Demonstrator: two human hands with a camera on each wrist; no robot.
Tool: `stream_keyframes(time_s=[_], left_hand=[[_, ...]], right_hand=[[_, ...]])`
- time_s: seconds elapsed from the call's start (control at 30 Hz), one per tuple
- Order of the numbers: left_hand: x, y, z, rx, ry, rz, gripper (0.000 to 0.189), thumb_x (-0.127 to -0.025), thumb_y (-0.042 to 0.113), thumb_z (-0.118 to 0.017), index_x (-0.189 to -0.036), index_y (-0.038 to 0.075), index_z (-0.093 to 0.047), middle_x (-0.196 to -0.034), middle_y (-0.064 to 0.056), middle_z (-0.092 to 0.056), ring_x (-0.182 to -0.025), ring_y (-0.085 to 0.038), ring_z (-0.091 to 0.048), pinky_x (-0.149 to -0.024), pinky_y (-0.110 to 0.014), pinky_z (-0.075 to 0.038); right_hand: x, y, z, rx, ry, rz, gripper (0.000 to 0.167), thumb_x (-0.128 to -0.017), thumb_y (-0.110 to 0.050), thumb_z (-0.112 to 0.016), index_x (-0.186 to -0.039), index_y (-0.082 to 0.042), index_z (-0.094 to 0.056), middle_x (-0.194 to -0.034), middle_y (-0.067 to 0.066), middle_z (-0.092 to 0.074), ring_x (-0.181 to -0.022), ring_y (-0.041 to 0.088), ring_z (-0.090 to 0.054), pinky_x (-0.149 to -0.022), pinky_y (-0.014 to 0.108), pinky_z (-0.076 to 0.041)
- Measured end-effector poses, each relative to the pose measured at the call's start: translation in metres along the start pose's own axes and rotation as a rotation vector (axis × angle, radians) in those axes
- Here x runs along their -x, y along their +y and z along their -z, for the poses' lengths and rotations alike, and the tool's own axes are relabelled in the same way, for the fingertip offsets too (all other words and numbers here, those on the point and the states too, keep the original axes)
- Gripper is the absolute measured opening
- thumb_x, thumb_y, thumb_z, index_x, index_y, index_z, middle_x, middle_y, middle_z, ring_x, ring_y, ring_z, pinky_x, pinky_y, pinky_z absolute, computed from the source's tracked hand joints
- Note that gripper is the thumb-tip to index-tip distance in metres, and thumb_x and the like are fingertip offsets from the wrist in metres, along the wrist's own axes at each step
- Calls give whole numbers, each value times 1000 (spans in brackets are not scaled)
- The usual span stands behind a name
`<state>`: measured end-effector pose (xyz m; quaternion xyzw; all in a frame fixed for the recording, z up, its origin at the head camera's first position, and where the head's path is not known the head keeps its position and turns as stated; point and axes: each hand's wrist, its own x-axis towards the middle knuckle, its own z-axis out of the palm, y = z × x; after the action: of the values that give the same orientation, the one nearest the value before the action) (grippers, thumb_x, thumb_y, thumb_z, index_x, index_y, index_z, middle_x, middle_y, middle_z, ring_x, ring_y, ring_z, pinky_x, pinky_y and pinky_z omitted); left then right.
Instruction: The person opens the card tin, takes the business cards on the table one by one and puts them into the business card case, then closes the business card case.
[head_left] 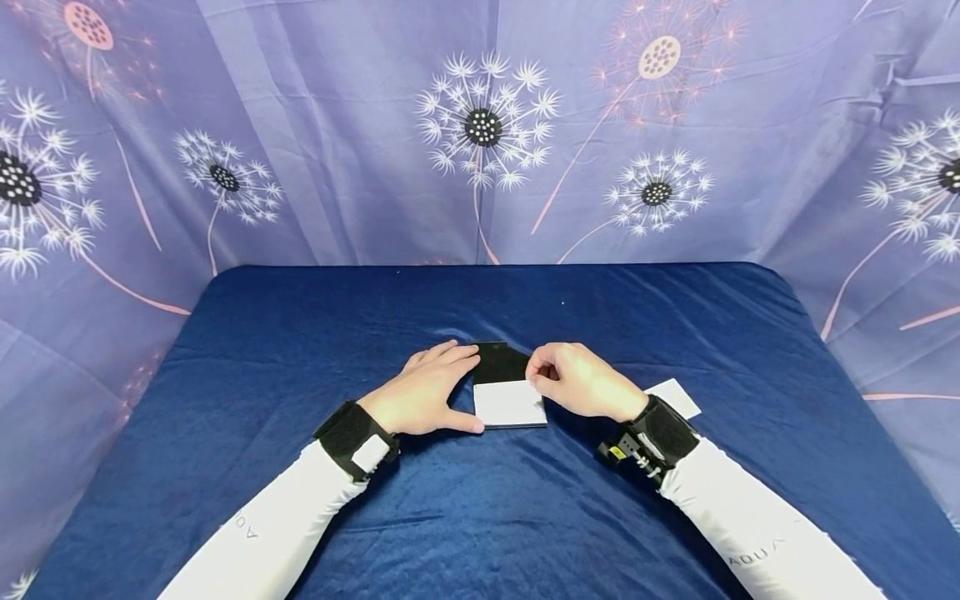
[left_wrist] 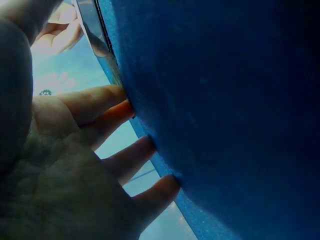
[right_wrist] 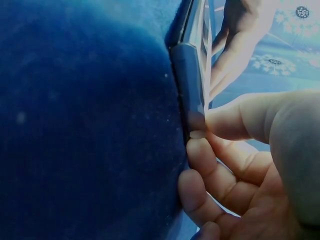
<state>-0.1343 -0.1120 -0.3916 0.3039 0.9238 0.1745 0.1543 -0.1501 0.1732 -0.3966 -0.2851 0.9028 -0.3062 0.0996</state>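
Observation:
A small flat slab (head_left: 510, 403) lies between my hands, white over its near part and black behind, with a slanted edge at the far right. Its glossy dark side (right_wrist: 190, 82) shows in the right wrist view. My left hand (head_left: 427, 390) lies spread along the slab's left side, thumb at the near left corner and fingertips by the far left edge. My right hand (head_left: 581, 379) pinches the slab's right edge between thumb and curled fingers. I cannot tell whether it grips only the white layer.
A loose white card (head_left: 675, 398) lies on the blue cloth (head_left: 480, 517), partly behind my right wrist. A purple curtain (head_left: 360, 167) with dandelion prints hangs behind the table and along both sides. Both wrists carry black straps.

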Motion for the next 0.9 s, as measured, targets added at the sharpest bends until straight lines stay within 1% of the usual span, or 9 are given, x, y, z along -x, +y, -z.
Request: stream_keyframes(time_s=[0.13,0.27,0.53,0.63,0.9], left_hand=[[-1,-1,-1,-13,5,-6,101,-90,61,-79,-165,8,-38,-173,-6,-31,-161,-36,-18,-124,-63,-21],[-1,0,0,-8,2,-2,101,-90,61,-79,-166,9,-38,-173,-6,-31,-161,-36,-18,-124,-63,-20],[0,-1,-1,-10,0,3,101,-90,61,-79,-166,9,-38,-173,-5,-31,-161,-35,-18,-124,-62,-20],[0,0,-1,-5,3,3,101,-89,61,-79,-165,9,-39,-172,-6,-31,-161,-35,-18,-124,-63,-20],[0,0,-1,2,2,8,101,-89,60,-80,-166,10,-39,-172,-5,-31,-161,-35,-18,-124,-63,-20]], right_hand=[[2,-1,1,12,-3,1,11,-100,-5,-69,-98,-14,-76,-88,-5,-64,-77,11,-58,-73,33,-50],[3,-1,0,26,0,21,11,-100,-6,-69,-97,-15,-75,-89,-5,-64,-78,10,-58,-74,33,-50],[5,-1,-1,56,16,69,12,-100,-6,-70,-95,-16,-74,-86,-7,-61,-78,10,-57,-73,33,-50],[5,-1,-2,73,24,74,12,-99,-7,-71,-94,-18,-74,-86,-8,-61,-78,9,-57,-73,33,-50],[8,-2,4,52,39,66,9,-97,-7,-74,-101,-15,-76,-90,-9,-63,-80,9,-59,-74,33,-52]])
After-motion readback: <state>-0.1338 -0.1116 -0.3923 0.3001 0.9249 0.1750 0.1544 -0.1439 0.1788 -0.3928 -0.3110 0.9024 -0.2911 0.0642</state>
